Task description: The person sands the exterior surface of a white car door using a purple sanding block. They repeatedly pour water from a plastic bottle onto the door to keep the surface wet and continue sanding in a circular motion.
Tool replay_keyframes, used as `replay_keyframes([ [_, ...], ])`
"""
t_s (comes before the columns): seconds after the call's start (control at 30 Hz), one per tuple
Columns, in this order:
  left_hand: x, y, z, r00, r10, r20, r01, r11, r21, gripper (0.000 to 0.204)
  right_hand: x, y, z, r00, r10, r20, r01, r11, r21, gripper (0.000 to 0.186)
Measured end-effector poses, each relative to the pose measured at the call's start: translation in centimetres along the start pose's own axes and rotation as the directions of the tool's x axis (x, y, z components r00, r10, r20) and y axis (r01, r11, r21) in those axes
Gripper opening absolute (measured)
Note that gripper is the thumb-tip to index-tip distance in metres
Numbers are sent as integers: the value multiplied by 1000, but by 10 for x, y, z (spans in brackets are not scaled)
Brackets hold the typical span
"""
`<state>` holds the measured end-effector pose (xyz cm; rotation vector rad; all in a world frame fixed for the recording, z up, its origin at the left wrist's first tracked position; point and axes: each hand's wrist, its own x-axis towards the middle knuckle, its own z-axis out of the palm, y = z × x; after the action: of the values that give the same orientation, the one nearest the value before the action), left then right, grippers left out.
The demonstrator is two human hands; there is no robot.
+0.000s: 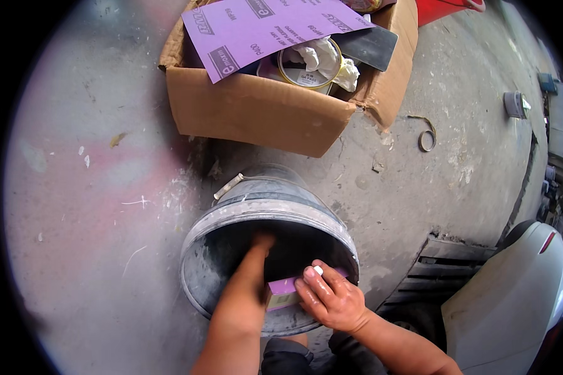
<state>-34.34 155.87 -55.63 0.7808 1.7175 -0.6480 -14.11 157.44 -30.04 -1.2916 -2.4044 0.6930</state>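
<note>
1 purple block [283, 294] is clamped by the right hand [336, 305], fingers closed, not yet released; the left hand [264, 241] is inside the bucket [269, 209], grip indeterminable, work apparently unfinished.

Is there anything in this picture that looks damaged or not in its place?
Two small things: a purple sheet lies askew across the cardboard box instead of inside it, and a ring-shaped strip lies loose on the floor, one end uncurled, as if dropped.
</note>
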Motion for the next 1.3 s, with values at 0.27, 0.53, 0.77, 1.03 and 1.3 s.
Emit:
replay_keyframes([
  [0.27,46,-50,23,921,299,-251,-226,932,282,37,1,-1,1,1000,-7,-2,7,1000,0,36],
  [0.53,41,-35,27,960,197,-200,-171,975,139,37,-1,0,1,1000,9,11,-9,1000,3,37],
  [0.77,38,-41,20,965,163,-207,-146,985,96,37,-1,-1,2,1000,11,11,-11,1000,14,38],
  [1.03,38,-38,21,964,152,-218,-144,988,50,37,1,-2,-1,999,5,32,-6,1000,16,39],
  [1.3,39,-40,17,960,153,-234,-152,988,23,38,-1,-1,-1,999,22,23,-22,1000,15,40],
])
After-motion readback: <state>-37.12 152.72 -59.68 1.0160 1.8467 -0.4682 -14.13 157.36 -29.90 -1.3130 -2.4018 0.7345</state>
